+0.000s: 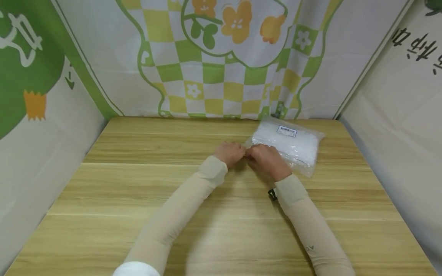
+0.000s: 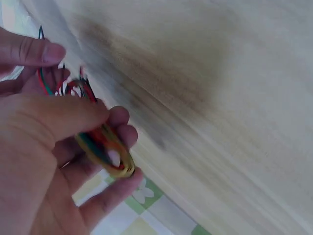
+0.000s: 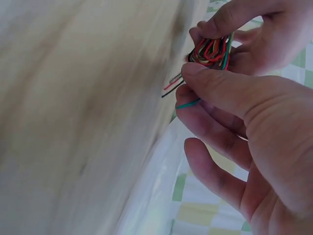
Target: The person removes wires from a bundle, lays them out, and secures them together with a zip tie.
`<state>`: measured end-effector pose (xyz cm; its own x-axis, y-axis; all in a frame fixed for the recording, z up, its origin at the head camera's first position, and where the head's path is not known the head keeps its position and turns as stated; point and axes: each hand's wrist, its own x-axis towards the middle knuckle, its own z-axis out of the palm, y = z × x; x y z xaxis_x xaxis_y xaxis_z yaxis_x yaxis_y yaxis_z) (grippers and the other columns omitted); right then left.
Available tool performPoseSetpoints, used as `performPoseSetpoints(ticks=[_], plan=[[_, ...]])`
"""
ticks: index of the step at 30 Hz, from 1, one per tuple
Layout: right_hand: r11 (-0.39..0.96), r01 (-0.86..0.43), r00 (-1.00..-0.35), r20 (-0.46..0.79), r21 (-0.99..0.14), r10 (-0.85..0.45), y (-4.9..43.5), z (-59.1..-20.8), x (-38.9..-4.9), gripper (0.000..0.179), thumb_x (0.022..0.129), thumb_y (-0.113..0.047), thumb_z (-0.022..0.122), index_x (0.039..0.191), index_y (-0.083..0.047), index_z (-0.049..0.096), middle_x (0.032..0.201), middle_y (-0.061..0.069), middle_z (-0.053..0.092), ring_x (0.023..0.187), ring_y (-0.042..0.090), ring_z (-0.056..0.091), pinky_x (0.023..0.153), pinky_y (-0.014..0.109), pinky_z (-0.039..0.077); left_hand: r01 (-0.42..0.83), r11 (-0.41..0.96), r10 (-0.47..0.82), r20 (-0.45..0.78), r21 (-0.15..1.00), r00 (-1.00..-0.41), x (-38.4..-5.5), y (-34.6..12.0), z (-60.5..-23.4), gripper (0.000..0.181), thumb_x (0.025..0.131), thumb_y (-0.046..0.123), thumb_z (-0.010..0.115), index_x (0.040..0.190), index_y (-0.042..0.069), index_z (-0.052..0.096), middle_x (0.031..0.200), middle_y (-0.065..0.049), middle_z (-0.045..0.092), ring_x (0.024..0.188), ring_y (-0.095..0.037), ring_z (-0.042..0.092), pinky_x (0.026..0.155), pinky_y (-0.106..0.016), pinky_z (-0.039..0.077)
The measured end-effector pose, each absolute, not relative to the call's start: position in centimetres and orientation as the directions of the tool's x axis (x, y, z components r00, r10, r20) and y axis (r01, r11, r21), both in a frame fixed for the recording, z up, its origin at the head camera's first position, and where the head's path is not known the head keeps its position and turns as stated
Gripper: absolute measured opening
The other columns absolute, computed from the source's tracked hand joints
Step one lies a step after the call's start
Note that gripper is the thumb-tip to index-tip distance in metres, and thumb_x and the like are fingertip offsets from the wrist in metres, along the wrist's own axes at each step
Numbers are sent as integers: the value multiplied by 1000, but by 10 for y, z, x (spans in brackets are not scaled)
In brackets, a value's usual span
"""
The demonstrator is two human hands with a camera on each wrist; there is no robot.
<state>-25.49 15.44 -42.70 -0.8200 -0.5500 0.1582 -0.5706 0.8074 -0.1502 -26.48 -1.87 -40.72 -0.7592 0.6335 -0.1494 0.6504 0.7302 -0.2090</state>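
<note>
My left hand (image 1: 230, 153) holds a small coil of thin red, green, yellow and black wires (image 2: 110, 152) between its thumb and fingers. Loose wire ends stick out from the coil in the right wrist view. Close beside it, my right hand (image 1: 269, 159) pinches a green wire (image 3: 188, 104) of the same bundle between thumb and forefinger, its other fingers loosely bent. Both hands meet over the far part of the table, and the head view hides most of the coil behind them.
A clear plastic bag (image 1: 302, 140) with something white inside and a barcode label (image 1: 287, 131) lies just behind my right hand. Under it is the wood-grain table (image 1: 138, 191). A checkered green and yellow curtain (image 1: 214, 73) hangs along the back edge, with printed cloth walls on both sides.
</note>
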Motion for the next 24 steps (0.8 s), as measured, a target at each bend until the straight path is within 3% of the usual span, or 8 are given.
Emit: performPoseSetpoints(ticks=[5,9,18,21,24], plan=[[808,-565,-825,141,-168,-547,149,-421,-257,11,94,-6,76,89,-14,80,93,3,80,86,25,75,70,50,60,600,784,568,-207,-159,-797,-260,-22,-403,31,113,13,46,140,10,62,137,-10,68,128,-30,64,104,-46,57],[782,-594,-804,174,-190,-568,147,-416,-256,11,95,-6,76,92,-14,82,92,4,77,87,25,74,75,47,61,553,831,527,-231,-63,-818,-257,-25,-400,30,114,12,45,137,5,62,134,-15,68,124,-33,65,103,-46,57],[696,-680,-733,252,-231,-632,142,-406,-254,14,95,-7,78,108,-9,82,92,8,67,84,22,68,76,35,59,518,855,507,-224,13,-832,-253,-43,-396,26,113,16,46,131,2,59,127,-15,68,115,-31,69,101,-43,58],[687,-676,-736,266,-265,-622,139,-403,-252,18,94,-8,79,112,-4,80,95,10,69,85,22,69,77,34,60,515,856,513,-192,41,-837,-252,-50,-395,25,110,22,50,124,3,61,118,-13,70,104,-28,70,96,-42,58],[678,-677,-736,284,-287,-615,135,-400,-249,20,94,-9,80,112,-3,78,99,10,72,88,23,72,79,35,61,520,852,524,-132,63,-842,-248,-56,-394,24,106,26,56,111,5,66,102,-9,71,84,-21,65,81,-39,59]])
